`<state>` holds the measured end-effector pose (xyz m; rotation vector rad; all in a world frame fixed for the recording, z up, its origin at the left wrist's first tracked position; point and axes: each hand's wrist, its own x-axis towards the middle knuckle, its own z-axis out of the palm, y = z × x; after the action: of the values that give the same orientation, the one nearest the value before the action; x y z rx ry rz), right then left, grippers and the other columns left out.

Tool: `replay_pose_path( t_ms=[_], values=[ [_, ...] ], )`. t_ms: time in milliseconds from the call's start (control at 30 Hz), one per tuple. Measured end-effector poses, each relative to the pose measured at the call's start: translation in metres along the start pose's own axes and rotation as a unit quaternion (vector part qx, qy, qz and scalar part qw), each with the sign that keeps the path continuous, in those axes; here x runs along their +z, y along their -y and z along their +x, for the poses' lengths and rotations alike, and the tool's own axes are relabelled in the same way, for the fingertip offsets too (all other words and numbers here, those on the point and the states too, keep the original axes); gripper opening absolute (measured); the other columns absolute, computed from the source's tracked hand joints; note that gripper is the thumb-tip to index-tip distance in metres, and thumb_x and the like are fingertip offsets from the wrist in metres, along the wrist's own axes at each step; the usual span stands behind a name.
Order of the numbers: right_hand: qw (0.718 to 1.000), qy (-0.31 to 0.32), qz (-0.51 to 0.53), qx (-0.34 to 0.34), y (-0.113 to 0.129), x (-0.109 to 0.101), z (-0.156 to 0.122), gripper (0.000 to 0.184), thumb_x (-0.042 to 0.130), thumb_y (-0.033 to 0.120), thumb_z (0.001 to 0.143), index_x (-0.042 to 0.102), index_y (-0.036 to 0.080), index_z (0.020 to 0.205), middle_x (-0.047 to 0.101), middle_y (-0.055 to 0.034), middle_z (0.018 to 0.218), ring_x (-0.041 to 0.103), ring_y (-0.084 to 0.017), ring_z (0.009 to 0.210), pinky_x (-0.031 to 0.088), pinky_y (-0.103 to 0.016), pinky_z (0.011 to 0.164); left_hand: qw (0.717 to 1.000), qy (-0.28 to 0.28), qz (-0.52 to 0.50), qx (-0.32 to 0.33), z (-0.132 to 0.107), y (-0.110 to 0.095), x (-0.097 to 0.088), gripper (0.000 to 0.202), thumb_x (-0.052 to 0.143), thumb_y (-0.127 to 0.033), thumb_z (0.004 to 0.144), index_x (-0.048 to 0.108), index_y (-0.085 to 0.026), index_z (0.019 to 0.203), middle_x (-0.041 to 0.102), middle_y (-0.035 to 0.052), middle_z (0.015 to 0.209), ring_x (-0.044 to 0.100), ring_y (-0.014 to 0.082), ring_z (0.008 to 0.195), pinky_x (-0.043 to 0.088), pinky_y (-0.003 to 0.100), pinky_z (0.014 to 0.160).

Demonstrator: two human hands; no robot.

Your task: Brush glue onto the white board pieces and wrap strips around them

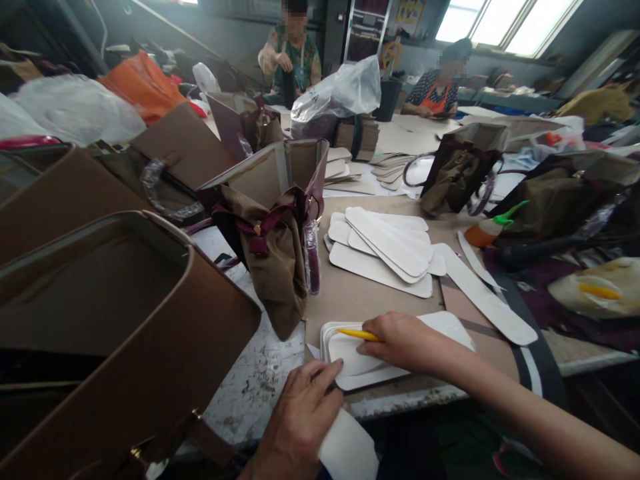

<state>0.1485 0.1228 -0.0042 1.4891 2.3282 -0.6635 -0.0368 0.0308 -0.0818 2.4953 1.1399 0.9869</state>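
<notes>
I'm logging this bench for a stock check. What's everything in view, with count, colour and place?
Stacked panels: several, white, front centre
Loose panels: several, white, piled behind those
Long strips: at least two, white, right of the pile
Pointed tool: one, yellow, over the stack
Bottle: one, orange and green, right of centre
Handbags: several, brown, olive and maroon, left and right
Flat pieces: several, beige, behind the pile
Orange bag: one, orange, upper left
Clear bags: at least two, colourless, upper left and back centre
Worktable: one, whitish, under the panels
People: two, patterned clothing, background
Left hand: one, bare, at the stack's left end
Right hand: one, bare, holding the tool
</notes>
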Motion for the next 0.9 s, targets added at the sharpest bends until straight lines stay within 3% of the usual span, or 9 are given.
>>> replay_pose_path(
  t_ms=[200, 367, 533, 700, 900],
  values=[
    [1.000, 0.020, -0.010, -0.005, 0.000, 0.000, 0.001, 0.022, 0.050, 0.032, 0.080, 0.065, 0.017, 0.082, 0.066, -0.0104, 0.074, 0.061, -0.024, 0.069, 0.034, -0.026, 0.053, 1.000, 0.012, -0.009, 0.001, 0.001, 0.002, 0.003, 0.015, 0.044, -0.009, 0.081, 0.058, -0.011, 0.087, 0.055, 0.0095, 0.114, 0.044, 0.0219, 0.098, 0.044, 0.034, 0.080],
    [0.998, 0.061, 0.019, -0.014, -0.003, -0.011, -0.010, 0.028, 0.060, 0.041, 0.070, 0.065, 0.018, 0.084, 0.065, -0.0103, 0.076, 0.059, -0.026, 0.071, 0.036, -0.027, 0.055, 1.000, 0.010, -0.012, -0.002, -0.001, 0.005, 0.005, 0.022, 0.040, -0.009, 0.082, 0.060, -0.012, 0.090, 0.057, 0.0080, 0.113, 0.047, 0.0196, 0.092, 0.046, 0.030, 0.077],
    [0.994, 0.042, 0.089, 0.044, -0.044, -0.021, -0.044, 0.018, 0.053, 0.030, 0.072, 0.061, 0.017, 0.080, 0.062, -0.0077, 0.073, 0.057, -0.022, 0.069, 0.037, -0.028, 0.059, 1.000, 0.009, 0.001, 0.018, -0.003, 0.008, 0.004, 0.024, 0.038, -0.006, 0.081, 0.059, -0.013, 0.090, 0.057, 0.0079, 0.113, 0.048, 0.0198, 0.091, 0.045, 0.030, 0.077],
    [0.972, 0.015, 0.214, 0.097, -0.093, -0.018, -0.080, 0.024, 0.043, 0.037, 0.076, 0.053, 0.015, 0.076, 0.057, -0.0014, 0.066, 0.051, -0.013, 0.059, 0.039, -0.020, 0.053, 0.998, 0.020, 0.025, 0.053, -0.007, 0.014, 0.008, 0.024, 0.035, -0.009, 0.084, 0.057, -0.011, 0.093, 0.054, 0.0094, 0.117, 0.047, 0.0214, 0.094, 0.043, 0.031, 0.079],
    [0.952, -0.062, 0.233, 0.188, -0.112, 0.005, -0.076, 0.026, 0.048, 0.040, 0.072, 0.053, 0.015, 0.073, 0.058, -0.0019, 0.065, 0.052, -0.015, 0.061, 0.037, -0.022, 0.053, 0.993, 0.005, 0.078, 0.094, -0.011, 0.019, 0.014, 0.027, 0.030, -0.008, 0.085, 0.055, -0.012, 0.094, 0.058, 0.0096, 0.111, 0.049, 0.0224, 0.096, 0.043, 0.031, 0.080]
  ],
)
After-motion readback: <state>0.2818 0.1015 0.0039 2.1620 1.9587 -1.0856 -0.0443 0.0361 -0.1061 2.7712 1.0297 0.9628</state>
